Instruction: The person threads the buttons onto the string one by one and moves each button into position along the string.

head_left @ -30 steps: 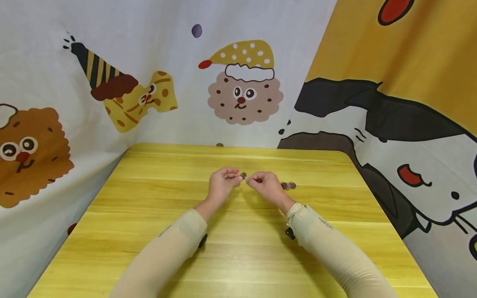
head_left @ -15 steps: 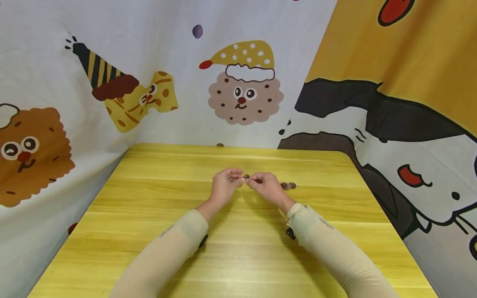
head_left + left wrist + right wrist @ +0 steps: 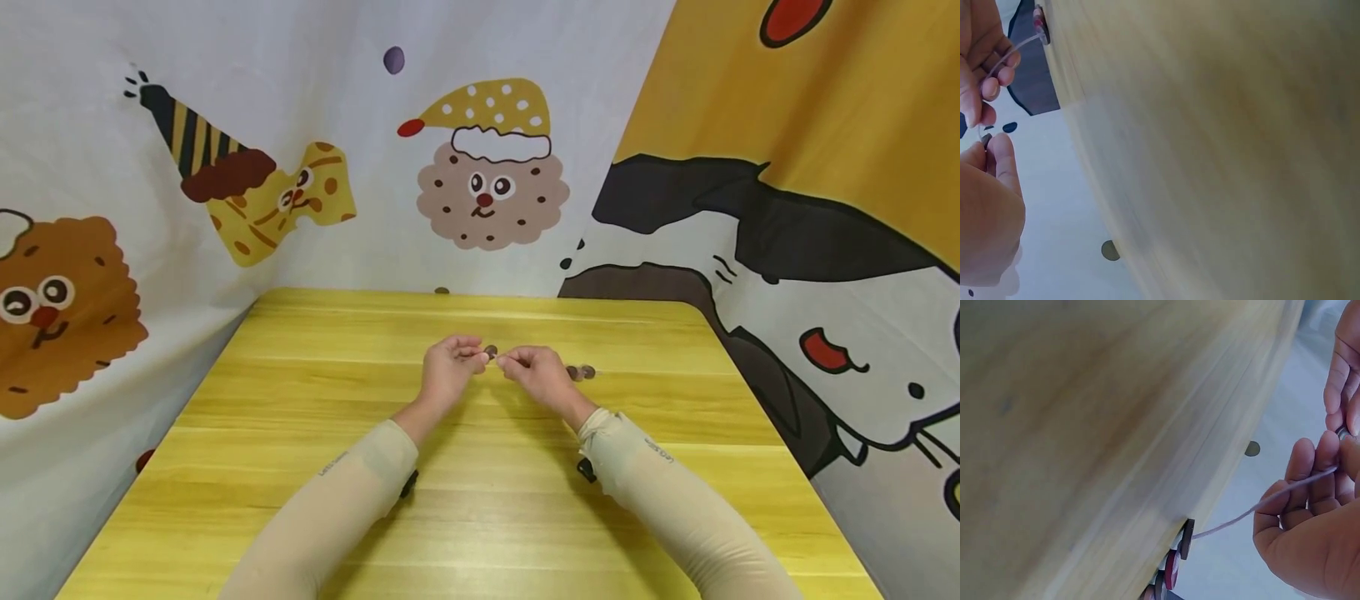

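Observation:
My left hand (image 3: 448, 373) pinches a small, flat, round brown disc (image 3: 491, 352), button-like, between thumb and fingertips. Close to its right, my right hand (image 3: 538, 377) pinches a thin pale string (image 3: 1235, 520) near one end, with its fingertips pointing at the disc. In the left wrist view the disc (image 3: 986, 140) shows edge-on, just by the right fingertips. From the right hand the string runs down to a row of threaded discs (image 3: 581, 372), brown and dark red, lying on the table beyond the right wrist. Fingers hide the disc's middle.
The wooden table (image 3: 450, 517) stretches under both arms and ends at a far edge in front of a printed cloth (image 3: 337, 50). Beige sleeves cover the forearms, and a dark wrist camera (image 3: 587, 470) shows under the right one.
Half a second ago the left hand brought the disc right up to the right fingertips; now it has drawn slightly back left, leaving a small gap. The right hand has barely moved.

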`<state>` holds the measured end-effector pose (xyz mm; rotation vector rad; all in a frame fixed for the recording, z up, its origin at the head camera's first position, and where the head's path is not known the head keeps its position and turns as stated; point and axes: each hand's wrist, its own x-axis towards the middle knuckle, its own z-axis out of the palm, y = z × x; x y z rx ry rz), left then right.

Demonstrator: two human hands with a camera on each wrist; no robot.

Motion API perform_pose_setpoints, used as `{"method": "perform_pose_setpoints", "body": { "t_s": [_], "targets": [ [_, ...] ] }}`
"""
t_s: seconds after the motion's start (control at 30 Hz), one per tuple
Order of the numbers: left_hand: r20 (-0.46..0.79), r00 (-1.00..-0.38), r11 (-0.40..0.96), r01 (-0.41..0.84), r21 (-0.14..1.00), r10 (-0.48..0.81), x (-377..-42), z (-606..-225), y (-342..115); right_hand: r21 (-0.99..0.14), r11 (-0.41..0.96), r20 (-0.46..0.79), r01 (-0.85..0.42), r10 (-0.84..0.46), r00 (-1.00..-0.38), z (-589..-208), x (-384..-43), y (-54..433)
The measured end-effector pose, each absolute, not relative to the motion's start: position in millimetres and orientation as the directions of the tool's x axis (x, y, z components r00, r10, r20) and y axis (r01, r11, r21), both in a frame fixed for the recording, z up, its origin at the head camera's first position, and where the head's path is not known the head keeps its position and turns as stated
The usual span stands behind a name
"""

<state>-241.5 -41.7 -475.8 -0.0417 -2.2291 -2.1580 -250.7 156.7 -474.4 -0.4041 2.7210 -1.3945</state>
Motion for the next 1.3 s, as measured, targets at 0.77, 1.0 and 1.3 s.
{"method": "perform_pose_setpoints", "body": {
  "t_s": [0.77,1.0,1.3],
  "targets": [
    [0.070,-0.997,0.037,0.070,0.997,0.021,-236,-474,-37,-0.809,0.532,0.122,-0.249,-0.263,-0.957,-473,-247,156],
    [0.106,-0.993,0.111,0.112,0.988,0.059,-235,-477,-35,-0.820,0.544,0.048,-0.179,-0.247,-0.968,-475,-247,156],
    [-0.024,-0.994,-0.028,-0.027,0.999,0.105,-240,-474,-37,-0.826,0.482,0.157,-0.292,-0.301,-0.941,-479,-252,157]
  ]
}}
